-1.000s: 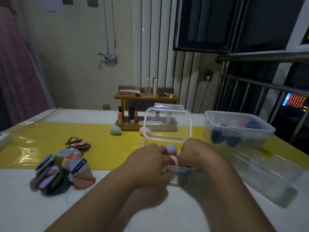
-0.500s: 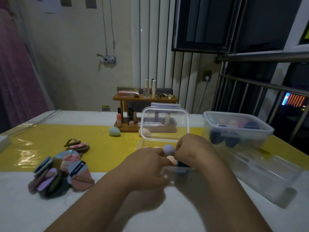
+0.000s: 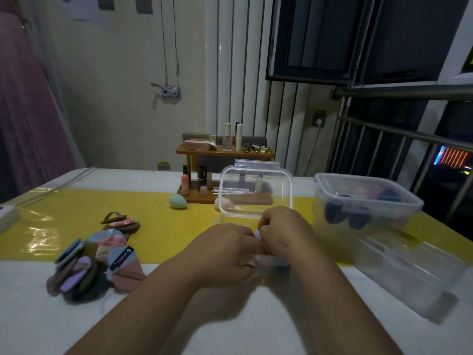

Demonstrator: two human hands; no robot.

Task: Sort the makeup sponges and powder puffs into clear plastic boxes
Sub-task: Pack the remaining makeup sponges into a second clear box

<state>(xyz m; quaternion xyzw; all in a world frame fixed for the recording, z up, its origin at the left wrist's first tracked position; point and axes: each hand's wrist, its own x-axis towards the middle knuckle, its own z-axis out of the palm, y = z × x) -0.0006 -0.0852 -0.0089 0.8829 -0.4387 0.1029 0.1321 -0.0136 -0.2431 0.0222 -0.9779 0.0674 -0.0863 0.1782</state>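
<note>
Lilac sponge [image 3: 258,234]: only a sliver shows, wedged between the two hands, over the small clear box [image 3: 271,262] and just above its near rim.
Right hand [image 3: 284,233]: grip closed, fingers curled down onto the sponge from the right.
Left hand [image 3: 225,254]: fingers curled in, close against the other hand; one fingertip lies at the box's near rim; whether this grip holds anything cannot be told.
Box lid [image 3: 256,190]: stands upright just behind the hands.
Powder puffs [image 3: 94,265]: loose pile on the surface [image 3: 38,316], well left of the hands.
Teal sponge [image 3: 178,201]: on the yellow runner [image 3: 64,221], beside the wooden rack [image 3: 225,152].
Large clear box [image 3: 368,198]: right of the hands, dark puffs inside.
</note>
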